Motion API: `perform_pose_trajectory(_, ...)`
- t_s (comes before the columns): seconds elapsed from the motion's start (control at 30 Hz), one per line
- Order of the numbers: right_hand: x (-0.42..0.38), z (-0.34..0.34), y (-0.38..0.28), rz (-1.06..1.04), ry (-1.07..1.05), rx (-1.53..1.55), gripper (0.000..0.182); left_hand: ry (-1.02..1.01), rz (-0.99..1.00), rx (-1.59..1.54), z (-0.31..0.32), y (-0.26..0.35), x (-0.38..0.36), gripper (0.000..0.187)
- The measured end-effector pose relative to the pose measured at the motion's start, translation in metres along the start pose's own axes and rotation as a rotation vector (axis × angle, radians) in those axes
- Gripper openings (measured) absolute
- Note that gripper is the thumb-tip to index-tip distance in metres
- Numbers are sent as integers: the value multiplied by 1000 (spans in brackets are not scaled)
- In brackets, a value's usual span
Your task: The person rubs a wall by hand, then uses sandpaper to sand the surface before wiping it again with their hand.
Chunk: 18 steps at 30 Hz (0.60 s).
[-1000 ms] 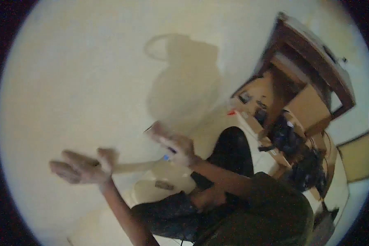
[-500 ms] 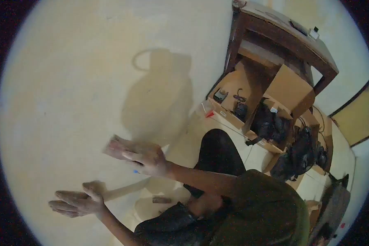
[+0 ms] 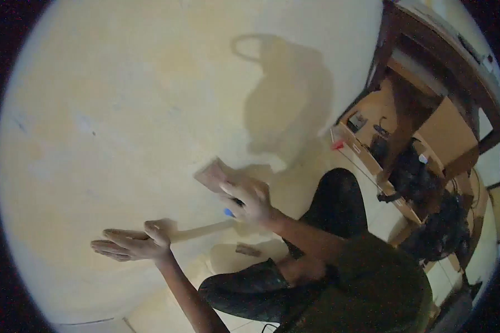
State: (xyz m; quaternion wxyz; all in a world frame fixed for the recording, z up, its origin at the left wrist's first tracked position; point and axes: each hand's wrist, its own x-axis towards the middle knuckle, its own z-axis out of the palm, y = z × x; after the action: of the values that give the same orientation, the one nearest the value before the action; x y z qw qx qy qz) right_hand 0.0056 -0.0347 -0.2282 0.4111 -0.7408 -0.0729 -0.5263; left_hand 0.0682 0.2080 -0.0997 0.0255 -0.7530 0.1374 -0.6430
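A right hand (image 3: 251, 200) holds a flat brownish piece (image 3: 211, 175) at a pale wall (image 3: 66, 172), with an open left hand (image 3: 132, 245) nearby.
The right fingers are closed narrowly on one end of the piece, whose free part extends beyond their tips; it probably lies against the wall, though the soft view leaves contact uncertain. The left fingers are straight and nearly together, pointing away from the right hand, the thumb spread from them; whether they touch the wall I cannot tell. A small blue spot (image 3: 228, 212) shows just beside the lower right fingers. Well apart from both sets of fingers, beyond the dark-clad knee (image 3: 339, 191), open cardboard boxes (image 3: 447, 133) hold black items (image 3: 414, 175).
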Motion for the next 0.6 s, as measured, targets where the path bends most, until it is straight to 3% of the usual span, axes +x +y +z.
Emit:
perform_pose_trajectory(0.17,-52,0,15,134,-11,51,48,-6,33,-4,2,-1,-1,87)
perform_pose_trajectory(0.33,17,0,4,26,115,17,47,-5,31,55,-1,5,5,87)
perform_pose_trajectory(0.47,-34,-5,20,104,94,41,48,-13,56,59,-2,5,5,86)
perform_pose_trajectory(0.6,8,-13,22,103,157,79,51,-43,72,43,-3,1,2,87)
